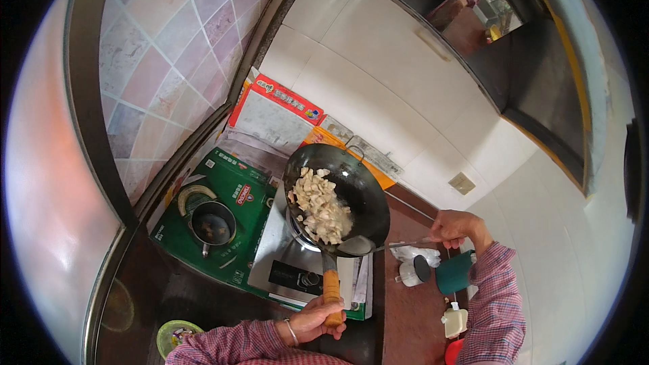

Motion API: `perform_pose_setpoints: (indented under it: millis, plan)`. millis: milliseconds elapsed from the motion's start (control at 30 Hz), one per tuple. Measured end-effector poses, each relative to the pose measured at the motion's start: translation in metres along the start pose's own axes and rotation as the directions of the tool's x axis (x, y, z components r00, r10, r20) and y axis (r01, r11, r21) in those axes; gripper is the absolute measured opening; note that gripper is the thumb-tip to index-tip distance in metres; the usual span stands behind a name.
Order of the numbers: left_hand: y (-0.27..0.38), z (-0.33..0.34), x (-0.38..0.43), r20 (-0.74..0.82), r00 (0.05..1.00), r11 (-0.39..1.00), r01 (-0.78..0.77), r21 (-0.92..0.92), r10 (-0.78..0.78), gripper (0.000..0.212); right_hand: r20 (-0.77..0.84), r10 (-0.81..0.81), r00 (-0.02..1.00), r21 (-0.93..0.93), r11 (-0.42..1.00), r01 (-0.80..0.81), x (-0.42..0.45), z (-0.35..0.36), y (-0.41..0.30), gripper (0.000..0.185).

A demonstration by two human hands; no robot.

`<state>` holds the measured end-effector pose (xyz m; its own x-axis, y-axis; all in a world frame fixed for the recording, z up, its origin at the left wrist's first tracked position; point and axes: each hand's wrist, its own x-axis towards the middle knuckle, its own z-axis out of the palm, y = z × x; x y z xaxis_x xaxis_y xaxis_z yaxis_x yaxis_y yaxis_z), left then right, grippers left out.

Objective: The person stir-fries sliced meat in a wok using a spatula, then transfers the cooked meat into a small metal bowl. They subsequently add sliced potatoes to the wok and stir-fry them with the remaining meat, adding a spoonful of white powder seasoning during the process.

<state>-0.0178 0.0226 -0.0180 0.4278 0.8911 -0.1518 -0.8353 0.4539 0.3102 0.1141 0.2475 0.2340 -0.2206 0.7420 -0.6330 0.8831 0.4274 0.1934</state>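
Note:
My left hand (315, 318) grips the wooden handle (331, 286) of a dark metal wok (362, 192), which is tilted over a gas stove (279, 258). Pale chopped meat pieces (319, 205) lie on the wok's left side, with a little liquid beside them. To the right of the wok, my right hand (453, 228) is closed around the handle of a metal wok spatula (356, 246). The spatula's blade rests inside the wok's near rim. Part of the burner is hidden beneath the wok.
A small metal pot (213, 223) stands on green cardboard (238, 172) at the left. A green bowl (170, 337) is at the lower left. On the right are a clear jar with a dark lid (415, 270), a plastic bag (426, 255), a teal container (453, 274) and a cream-coloured container (455, 320).

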Motion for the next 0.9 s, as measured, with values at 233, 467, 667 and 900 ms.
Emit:
perform_pose_setpoints:
  millis: [233, 467, 667, 900]
  plan:
    - [-0.002, -0.002, 0.004, 0.038, 0.999, 1.0, 0.028, -0.014, -0.027, 0.025, -0.02, -0.322, 0.946, 0.353, 0.883, 0.308, 0.055, 0.046, -0.029, 0.03]
    - [-0.004, 0.003, 0.003, 0.022, 0.999, 0.999, 0.027, -0.019, -0.026, 0.024, -0.243, -0.085, 0.966, 0.567, 0.796, 0.213, 0.071, 0.078, -0.051, 0.027]
    - [-0.001, 0.0, -0.001, 0.013, 1.0, 1.0, 0.02, -0.012, -0.02, 0.025, -0.085, -0.159, 0.984, 0.621, 0.764, 0.177, 0.037, 0.07, -0.031, 0.027]
    - [-0.003, 0.007, 0.002, 0.024, 0.999, 0.999, 0.037, 0.01, -0.037, 0.026, -0.184, -0.122, 0.975, 0.708, 0.671, 0.218, 0.083, 0.082, -0.085, 0.026]
